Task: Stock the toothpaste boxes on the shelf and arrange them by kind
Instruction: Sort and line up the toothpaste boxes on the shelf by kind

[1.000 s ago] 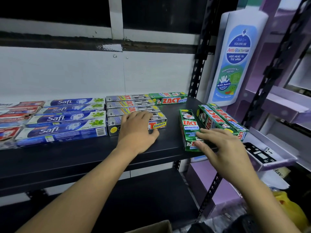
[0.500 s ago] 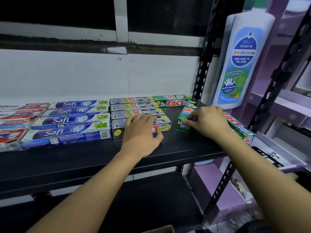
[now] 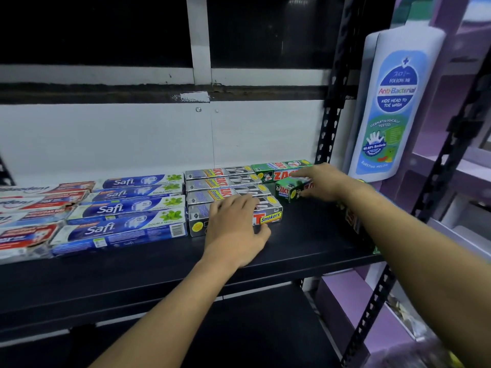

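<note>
A black shelf (image 3: 305, 245) carries rows of toothpaste boxes. My left hand (image 3: 235, 229) rests flat on the front silver Zact Smokers box (image 3: 269, 217), thumb against its front face; more silver Zact boxes (image 3: 225, 181) lie behind it. My right hand (image 3: 325, 183) grips a green Zact box (image 3: 289, 191) by its right end, fingers over the top. That box sits angled, just in front of another green Zact box (image 3: 276, 168) at the back. Further Zact boxes (image 3: 350, 216) are mostly hidden under my right forearm.
Blue Safi boxes (image 3: 125, 208) fill the middle left and red-and-white Pepsodent boxes (image 3: 26, 211) the far left. A black perforated upright (image 3: 332, 115) bounds the shelf on the right, with a bottle-shaped kids' wash sign (image 3: 396, 107) and purple shelving (image 3: 451, 166) beyond. A lower black shelf (image 3: 252, 328) sits beneath.
My right hand took the green Zact box from the shelf's front right edge and moved it back and left toward the rear green box. My left hand stayed on the silver box.
</note>
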A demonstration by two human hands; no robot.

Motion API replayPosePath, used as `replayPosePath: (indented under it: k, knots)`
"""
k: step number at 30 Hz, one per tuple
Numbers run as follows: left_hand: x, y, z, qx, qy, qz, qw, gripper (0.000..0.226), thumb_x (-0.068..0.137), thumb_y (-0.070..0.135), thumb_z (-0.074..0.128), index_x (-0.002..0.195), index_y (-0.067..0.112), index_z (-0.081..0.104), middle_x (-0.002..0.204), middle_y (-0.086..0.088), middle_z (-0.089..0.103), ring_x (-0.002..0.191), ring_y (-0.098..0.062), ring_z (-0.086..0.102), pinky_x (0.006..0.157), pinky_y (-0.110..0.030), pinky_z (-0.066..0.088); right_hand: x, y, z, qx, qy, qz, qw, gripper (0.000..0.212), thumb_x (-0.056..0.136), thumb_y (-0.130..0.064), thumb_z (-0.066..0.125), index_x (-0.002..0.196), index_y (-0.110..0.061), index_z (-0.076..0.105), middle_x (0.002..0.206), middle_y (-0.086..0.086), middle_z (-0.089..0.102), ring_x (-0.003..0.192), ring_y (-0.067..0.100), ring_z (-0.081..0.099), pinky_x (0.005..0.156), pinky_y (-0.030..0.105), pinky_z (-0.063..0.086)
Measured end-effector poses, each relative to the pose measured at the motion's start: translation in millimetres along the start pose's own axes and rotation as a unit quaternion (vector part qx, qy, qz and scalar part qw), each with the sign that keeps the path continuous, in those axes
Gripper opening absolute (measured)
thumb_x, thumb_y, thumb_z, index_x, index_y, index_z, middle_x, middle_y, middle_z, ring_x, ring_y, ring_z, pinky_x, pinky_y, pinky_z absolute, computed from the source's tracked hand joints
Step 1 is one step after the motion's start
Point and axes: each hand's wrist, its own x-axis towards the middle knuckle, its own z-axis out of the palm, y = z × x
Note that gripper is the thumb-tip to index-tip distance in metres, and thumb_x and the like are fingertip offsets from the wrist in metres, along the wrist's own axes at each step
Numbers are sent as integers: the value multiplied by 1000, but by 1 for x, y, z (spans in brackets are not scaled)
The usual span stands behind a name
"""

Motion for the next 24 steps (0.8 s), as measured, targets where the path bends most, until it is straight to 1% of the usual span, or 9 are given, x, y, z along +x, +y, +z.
replayPosePath:
  k: [1, 2, 5, 8, 11, 14, 17, 21, 24]
  knots:
    - [0, 0, 0, -1, 0, -1, 1000, 58, 93, 56, 46, 145, 31, 42, 149, 14, 42, 139, -12, 33, 118, -35, 15, 3, 3, 3, -10, -2, 10, 1000, 56, 91, -32, 67, 144, -32, 48, 145, 3, 51, 131, 27, 47, 106, 37, 39]
    - [0, 0, -1, -1, -1, -1, 1000, 58, 93, 56, 46, 145, 31, 41, 149, 14, 41, 139, -12, 32, 118, -35, 15, 7, 4, 6, -16, 3, 18, 1000, 54, 93, -31, 64, 144, -32, 47, 145, 4, 52, 131, 28, 47, 105, 37, 39]
    - [0, 1, -2, -3, -1, 1, 1000, 58, 93, 56, 45, 145, 31, 40, 150, 14, 40, 140, -12, 31, 118, -35, 14, 18, -5, 17, -24, 38, 36, 998, 45, 94, -32, 62, 139, -31, 54, 137, 8, 57, 122, 31, 53, 96, 40, 47]
    - [-1, 1, -2, -3, -2, 4, 1000, 57, 93, 56, 45, 145, 31, 40, 150, 14, 40, 140, -12, 30, 118, -35, 12, 27, -20, 25, -34, 65, 49, 996, 34, 94, -30, 61, 128, -30, 62, 127, 9, 63, 113, 33, 59, 89, 41, 52]
    - [-1, 1, -2, -5, 0, 5, 1000, 56, 93, 56, 46, 143, 31, 41, 148, 15, 40, 139, -11, 31, 117, -34, 12, 34, -29, 38, -13, 110, 69, 991, 28, 96, -28, 57, 122, -28, 66, 117, 13, 67, 109, 35, 59, 85, 39, 53]
    - [-1, 1, -2, -4, 0, 6, 1000, 55, 93, 56, 46, 142, 32, 42, 148, 16, 41, 139, -11, 31, 117, -34, 12, 37, -34, 53, 30, 165, 88, 982, 27, 96, -28, 56, 120, -28, 67, 107, 14, 67, 110, 37, 52, 85, 40, 49]
    - [0, 0, 0, 0, -4, 5, 1000, 57, 92, 57, 46, 143, 33, 40, 150, 16, 39, 141, -10, 29, 118, -35, 11, 41, -35, 66, 29, 203, 86, 975, 23, 96, -30, 54, 116, -27, 66, 102, 10, 67, 108, 36, 49, 84, 41, 44]
    - [0, 0, 1, 7, -7, 6, 1000, 59, 92, 58, 45, 145, 33, 38, 152, 16, 37, 143, -10, 27, 119, -35, 10, 45, -29, 71, 3, 215, 61, 975, 26, 96, -36, 52, 118, -28, 64, 104, 3, 67, 106, 33, 49, 77, 39, 39]
    - [0, 1, 2, 11, -8, 3, 1000, 60, 92, 59, 45, 146, 34, 38, 153, 17, 36, 143, -10, 26, 119, -34, 9, 45, -27, 73, 11, 216, 61, 974, 25, 95, -37, 52, 117, -29, 63, 109, 0, 66, 108, 33, 47, 79, 39, 36]
